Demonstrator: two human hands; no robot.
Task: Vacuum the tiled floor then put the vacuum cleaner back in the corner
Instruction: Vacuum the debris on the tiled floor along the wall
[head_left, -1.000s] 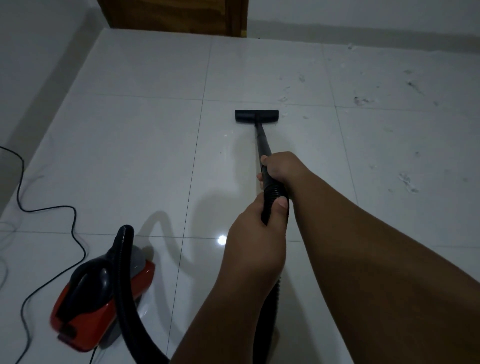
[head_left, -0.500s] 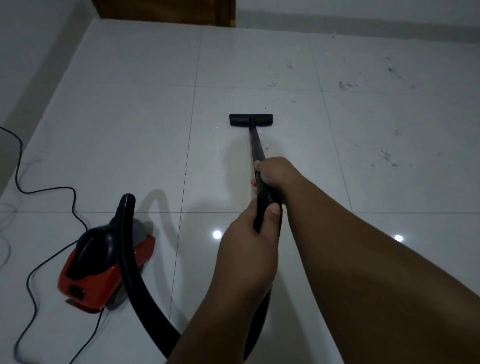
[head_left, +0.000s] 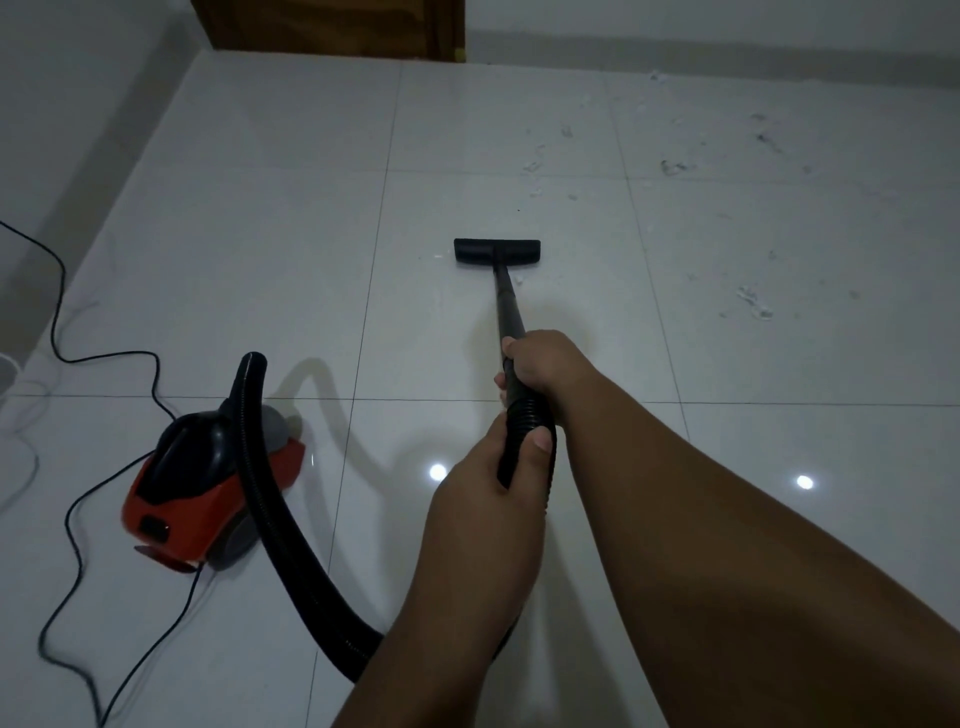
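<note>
Over the last second the flat black floor nozzle (head_left: 497, 251) has slid back toward the person. It was just short of the far cross-joint in the glossy white tiled floor (head_left: 260, 270) and now sits clearly nearer, about mid-tile. This reads as the return half of a stroke. The left hand (head_left: 493, 499) is wrapped round the black ribbed hose cuff (head_left: 527, 415) with the thumb on top. The right hand (head_left: 545, 358) grips the slim black wand (head_left: 508, 306) just ahead of it, so both hands hold the tool and neither is free. One pale scrap (head_left: 517, 280) lies just beside the wand, behind the nozzle. The scattered pale and dark litter (head_left: 753, 301) is spread over the tiles to the right and toward the floor's far right corner, so most of the vacuuming looks undone and the put-away step is far off. The red and black canister vacuum cleaner (head_left: 208, 483) stands on the near left part of the floor. Its thick black hose (head_left: 270, 519) arcs up and round under the forearms. The thin black power cord (head_left: 67, 519) loops along the floor's left edge beside the wall. The brown wooden door (head_left: 332, 26) closes the far edge. Ahead and to the right the floor is open, and I judge that the roomy way to sweep. Swinging left risks snagging cord or hose.
</note>
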